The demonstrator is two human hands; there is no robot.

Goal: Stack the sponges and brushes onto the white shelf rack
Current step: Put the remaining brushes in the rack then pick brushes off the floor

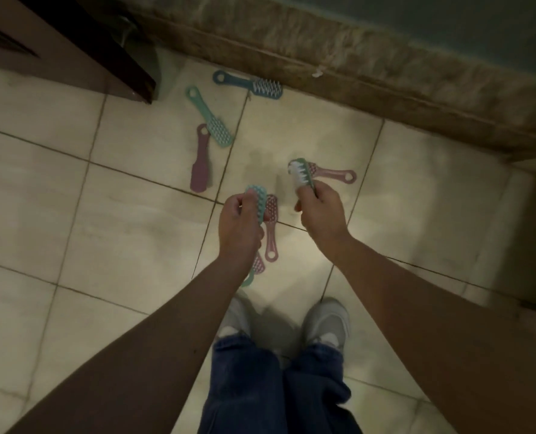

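My left hand point(241, 228) grips a teal brush point(257, 203) by its handle, head pointing away. My right hand point(318, 211) grips a green brush with white bristles point(301, 175). On the tiled floor lie a blue brush point(249, 85), a teal brush point(210, 118), a mauve brush lying back up point(200, 159), a pink brush point(335, 174) behind my right hand and a pink brush point(271, 228) beside my left hand. Part of another pink brush head point(258, 265) shows under my left wrist. No shelf rack and no sponges are in view.
A dark wooden furniture piece point(72, 48) stands at the top left. A brown stone ledge point(370, 73) runs along the wall from top middle to right. My white shoes point(326, 324) and jeans are at the bottom middle of the tiled floor point(119, 230).
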